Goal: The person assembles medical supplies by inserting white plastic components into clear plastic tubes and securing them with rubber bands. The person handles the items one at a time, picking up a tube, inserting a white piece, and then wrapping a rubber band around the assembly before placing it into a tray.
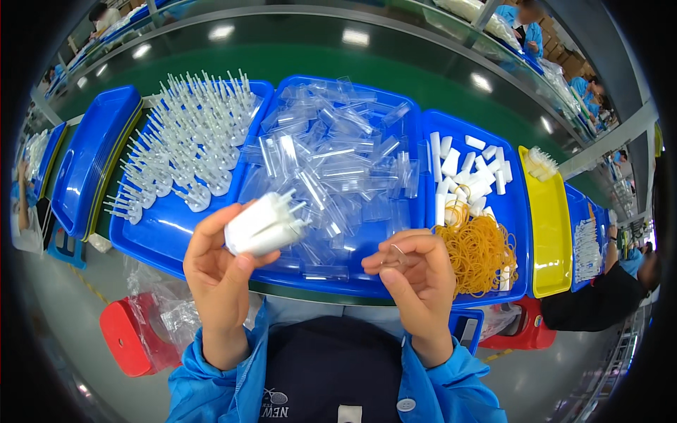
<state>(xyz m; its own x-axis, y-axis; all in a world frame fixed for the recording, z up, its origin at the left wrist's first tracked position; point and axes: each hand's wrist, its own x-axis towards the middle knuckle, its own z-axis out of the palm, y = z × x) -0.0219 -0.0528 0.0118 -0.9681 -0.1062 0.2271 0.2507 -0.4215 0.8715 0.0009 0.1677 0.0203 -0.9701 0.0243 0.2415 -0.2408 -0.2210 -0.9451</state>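
Observation:
My left hand [226,264] is closed round a white pronged plastic piece [264,224], tilted so its thin prongs point right. Thick white sleeves seem to sit around the prongs. To its right, my right hand [416,275] is curled, thumb near the fingertips, on a small thin loop [396,249] too fine to make out well. Below both hands' reach lies a blue tray of clear plastic tubes [331,169]. Similar pronged white pieces [187,134] stand in the left blue tray. White cylinders [469,169] and tan rubber bands [479,257] fill the right one.
A green conveyor belt [296,49] runs behind the trays. Stacked blue trays [95,158] stand at far left, a yellow tray [546,225] at right. Red stools [134,338] sit below the table edge. A co-worker's dark sleeve [585,299] reaches in at right.

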